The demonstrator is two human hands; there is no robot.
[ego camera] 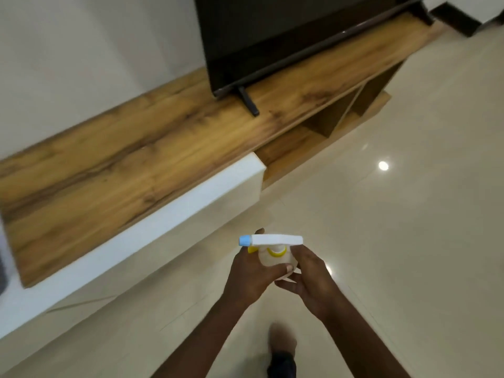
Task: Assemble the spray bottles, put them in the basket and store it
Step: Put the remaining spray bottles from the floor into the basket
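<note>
Both hands hold one spray bottle [274, 259] over the floor. The left hand [249, 271] is wrapped around the bottle body, thumb across its front; the right hand [306, 278] is cupped against the opposite side with the fingers partly curled.

The trigger head [272, 240], white with a blue nozzle tip, sits on the neck above both hands, and a yellow collar [276, 251] shows just beneath it. The step in hand appears to be seating or tightening the head. Whether the collar is fully threaded cannot be told.

The next move likely calls for a firm grip on the body while the collar is turned, then transfer to the basket, which is not in view.

Ahead of the hands stands a low wooden bench [131, 165] with a white edge, carrying a television [286, 31]. The floor [409, 214] is glossy pale tile. A foot [282, 347] shows below the arms.
</note>
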